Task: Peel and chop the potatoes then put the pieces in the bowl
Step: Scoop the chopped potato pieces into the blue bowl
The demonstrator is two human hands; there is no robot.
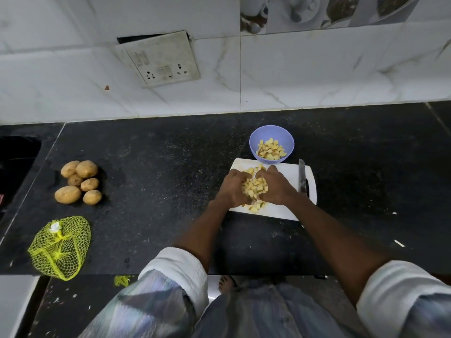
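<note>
A heap of chopped potato pieces [255, 187] sits on the white cutting board [283, 211]. My left hand [233, 187] and my right hand [277, 187] cup the heap from both sides, fingers curled round the pieces. A few loose pieces lie on the board above and below my hands. Just beyond the board stands a lilac bowl [271, 134] holding more potato pieces. A knife [302, 175] lies on the board's right side, blade pointing away from me. Several whole unpeeled potatoes [79, 181] lie on the counter at the left.
The black stone counter [158, 191] runs to a white tiled wall with a switch plate [161, 59]. An empty yellow net bag [59, 247] lies at the front left. A dark sink edge [17, 154] is at the far left.
</note>
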